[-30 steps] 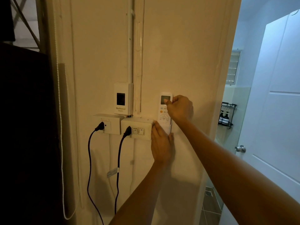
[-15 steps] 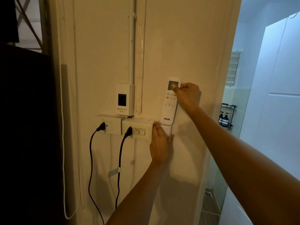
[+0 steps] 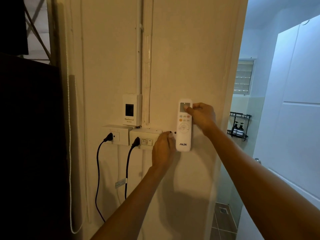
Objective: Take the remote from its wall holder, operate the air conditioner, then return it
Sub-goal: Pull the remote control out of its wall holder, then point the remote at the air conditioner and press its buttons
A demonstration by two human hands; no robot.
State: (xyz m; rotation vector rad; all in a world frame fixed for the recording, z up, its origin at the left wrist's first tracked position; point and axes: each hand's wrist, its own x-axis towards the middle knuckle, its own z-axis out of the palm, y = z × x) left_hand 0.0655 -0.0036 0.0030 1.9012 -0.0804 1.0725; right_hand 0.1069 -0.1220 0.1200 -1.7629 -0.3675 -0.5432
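Observation:
The white AUX remote [image 3: 183,135] hangs upright against the cream wall, its whole body in view, clear of the holder. My right hand [image 3: 202,116] pinches its top end, thumb on the grey display. My left hand [image 3: 163,149] sits just left of the remote's lower half, fingers curled over the wall holder [image 3: 173,133]. Only the holder's top edge with two dark screw heads shows above my fingertips; the rest is hidden.
Left of my hands are a switch box [image 3: 147,135], an outlet box [image 3: 117,134], each with a black plug and cord, and a National breaker [image 3: 131,110]. A bead chain [image 3: 70,135] hangs further left. At right, a white door [image 3: 297,118] and a bottle shelf [image 3: 239,129].
My right hand has drawn the remote up out of the holder; its bottom end is now free. My left hand stayed on the holder and its fingers have curled.

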